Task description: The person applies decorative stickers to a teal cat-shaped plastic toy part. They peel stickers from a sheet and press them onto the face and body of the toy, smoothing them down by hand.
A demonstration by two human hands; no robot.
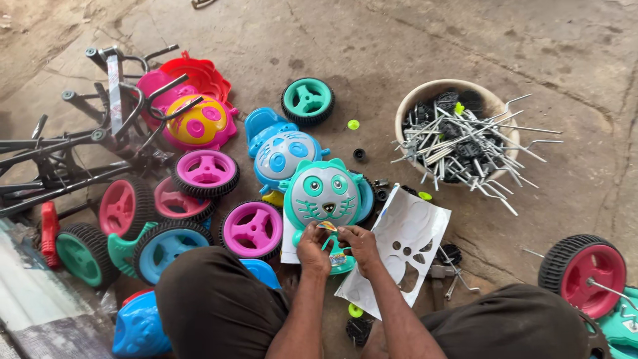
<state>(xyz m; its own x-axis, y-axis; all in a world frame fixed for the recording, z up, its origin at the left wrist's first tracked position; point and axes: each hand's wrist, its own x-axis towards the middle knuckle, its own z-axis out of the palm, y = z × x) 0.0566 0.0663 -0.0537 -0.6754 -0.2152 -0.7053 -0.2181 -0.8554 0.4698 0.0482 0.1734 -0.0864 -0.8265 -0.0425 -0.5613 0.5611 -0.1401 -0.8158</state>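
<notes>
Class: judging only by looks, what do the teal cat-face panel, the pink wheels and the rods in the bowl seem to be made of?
Teal cat-face panel: moulded plastic, probably; smooth, slightly glossy, uniform colour with raised features.
Pink wheel: likely plastic hub, glossy; its black ribbed tyre looks matte, rubber or plastic.
Rods: seemingly metal; thin, silvery, bent ends.
Bowl: matte beige, material unclear.

Bare forearms, no sleeves in view; dark brown trousers cover both knees point(212, 299).
</notes>
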